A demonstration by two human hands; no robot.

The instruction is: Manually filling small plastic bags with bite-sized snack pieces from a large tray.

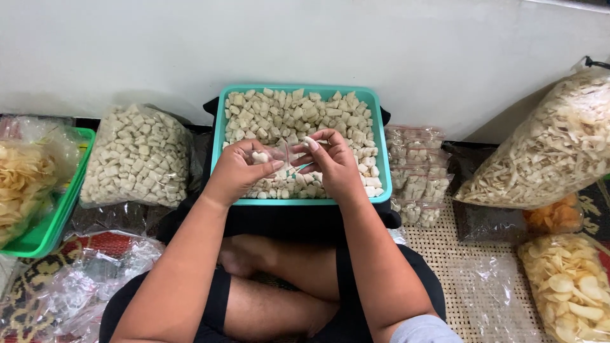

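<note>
A small clear bag is held open between two hands over a teal tray full of pale cracker cubes. The left hand curls around the bag's left side, fingers closed on the plastic, with a few cubes visible inside at the palm. The right hand pinches the bag's right edge and also holds one cube at its fingertips, just above and right of the bag's mouth, so the right hand is the nearer one to that cube. The bag's mouth seems to face up and away from the person; its exact outline is hard to see. The person sits cross-legged on a woven mat, tray against the knees. Left of the tray lies a full bag of cubes; right of it, a pile of small filled packets. Large bags of chips lie at the far right, and a green tray of chips at the far left.
</note>
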